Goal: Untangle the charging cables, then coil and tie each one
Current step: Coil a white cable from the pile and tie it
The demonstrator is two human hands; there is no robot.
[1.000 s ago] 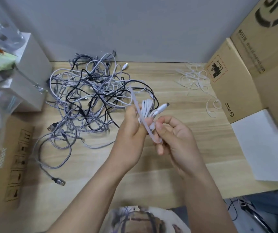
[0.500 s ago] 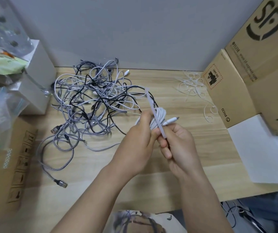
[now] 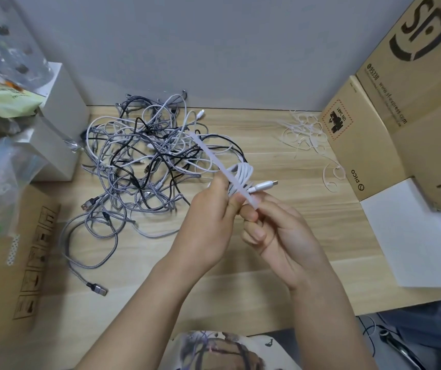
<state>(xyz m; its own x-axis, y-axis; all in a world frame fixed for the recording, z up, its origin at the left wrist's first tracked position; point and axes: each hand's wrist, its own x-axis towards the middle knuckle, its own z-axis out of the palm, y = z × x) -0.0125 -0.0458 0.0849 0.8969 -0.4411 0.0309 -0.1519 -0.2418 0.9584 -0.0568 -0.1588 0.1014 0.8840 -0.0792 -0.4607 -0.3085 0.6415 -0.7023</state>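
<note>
Head view, items as we find them.

1. Coiled white cable (image 3: 242, 174): a small bundle of smooth white loops, held above the middle of the tabletop (image 3: 280, 161). One metal-tipped white plug (image 3: 264, 186) sticks out of the bundle toward the right edge.

2. White tie strip (image 3: 220, 166): flat, translucent, straight. It crosses the coil on a slant, its free end pointing up toward the far left corner, its lower end between our two hands.

3. Left hand (image 3: 208, 225): fingers curled around the coil, thumb pressed against the loops; it holds the bundle.

4. Right hand (image 3: 278, 236): fingers curled, thumb and forefinger pinching the lower end of the tie strip just beside the coil.

5. Tangled cables (image 3: 144, 161): a loose heap on the far left part of the tabletop, mixing grey braided, black and white cords. One grey braided cable trails toward the near left edge and ends in a dark metal plug (image 3: 97, 288).

6. Spare ties (image 3: 306, 134): a scatter of thin white strips at the far right, against a cardboard box (image 3: 368, 145).

7. White sheet (image 3: 414, 236): flat at the right edge.

8. White boxes (image 3: 59, 129): stacked at the far left corner.
</note>
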